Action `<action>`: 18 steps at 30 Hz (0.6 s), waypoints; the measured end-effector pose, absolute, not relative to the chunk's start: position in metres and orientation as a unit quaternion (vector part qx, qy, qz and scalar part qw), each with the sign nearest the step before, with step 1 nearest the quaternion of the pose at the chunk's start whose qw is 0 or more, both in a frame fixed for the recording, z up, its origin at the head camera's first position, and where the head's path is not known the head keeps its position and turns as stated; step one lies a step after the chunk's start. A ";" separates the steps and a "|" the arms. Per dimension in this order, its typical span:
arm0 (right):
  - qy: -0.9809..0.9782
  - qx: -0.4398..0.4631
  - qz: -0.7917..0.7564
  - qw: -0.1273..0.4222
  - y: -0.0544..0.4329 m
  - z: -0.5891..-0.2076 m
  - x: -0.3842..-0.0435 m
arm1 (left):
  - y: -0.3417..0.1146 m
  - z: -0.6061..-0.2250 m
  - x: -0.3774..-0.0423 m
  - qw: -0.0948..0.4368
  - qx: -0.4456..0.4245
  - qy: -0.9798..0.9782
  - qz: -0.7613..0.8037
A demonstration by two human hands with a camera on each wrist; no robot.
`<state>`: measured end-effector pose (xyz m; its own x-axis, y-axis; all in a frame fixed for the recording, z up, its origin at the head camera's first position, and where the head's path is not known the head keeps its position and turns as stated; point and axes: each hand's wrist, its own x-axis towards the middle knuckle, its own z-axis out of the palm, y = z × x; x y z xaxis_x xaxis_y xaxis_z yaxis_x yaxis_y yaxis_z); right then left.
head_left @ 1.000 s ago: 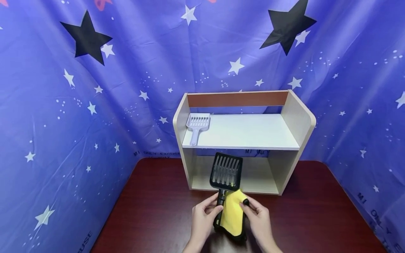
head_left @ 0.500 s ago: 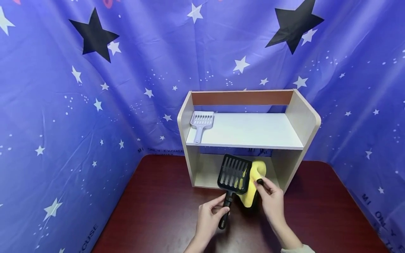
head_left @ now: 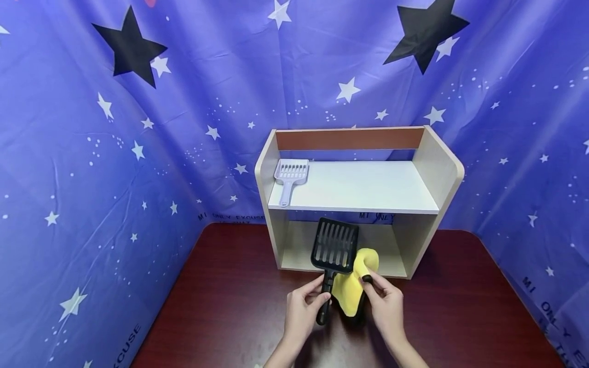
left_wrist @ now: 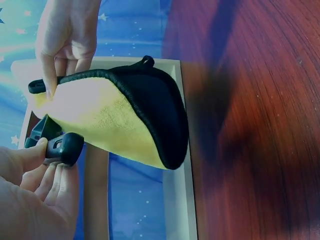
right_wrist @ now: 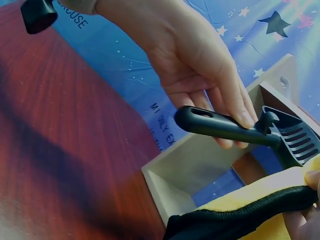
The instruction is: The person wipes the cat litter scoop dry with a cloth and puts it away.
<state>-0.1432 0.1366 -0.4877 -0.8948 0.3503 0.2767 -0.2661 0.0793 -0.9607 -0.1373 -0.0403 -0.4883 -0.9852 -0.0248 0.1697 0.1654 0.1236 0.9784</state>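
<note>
My left hand [head_left: 298, 313] pinches the handle of a black slotted litter scoop [head_left: 335, 264], whose head is raised in front of the shelf's lower opening. Beside it, my right hand [head_left: 387, 308] holds a yellow plush cloth [head_left: 348, 294] with black trim by its upper edge, between thumb and fingers. The cloth [left_wrist: 107, 112] shows a black end section and a small black loop in the left wrist view. In the head view it lies partly behind the scoop's head and handle; whether they touch I cannot tell. The scoop's handle [right_wrist: 225, 126] has a hole at its end.
A small two-tier shelf [head_left: 354, 186] stands at the back of the dark red table [head_left: 221, 296]. On its upper board, at the left, lies a pale slotted scoop [head_left: 289, 183]. A blue star-patterned curtain [head_left: 221, 102] hangs behind and at both sides.
My right hand first swung the cloth away to the right and forward, then brought it partway back toward the scoop. The left hand kept its grip on the scoop's handle.
</note>
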 end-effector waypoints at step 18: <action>-0.707 -0.038 0.679 0.193 0.115 -0.501 -0.130 | -0.038 -0.488 -0.140 0.082 -0.034 -0.770 -0.632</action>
<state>-0.1298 0.1146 -0.5013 -0.9222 0.3166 0.2219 -0.2090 0.0747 -0.9751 -0.1403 -0.0378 -0.4879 -0.9843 -0.0502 0.1692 0.1562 0.1987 0.9675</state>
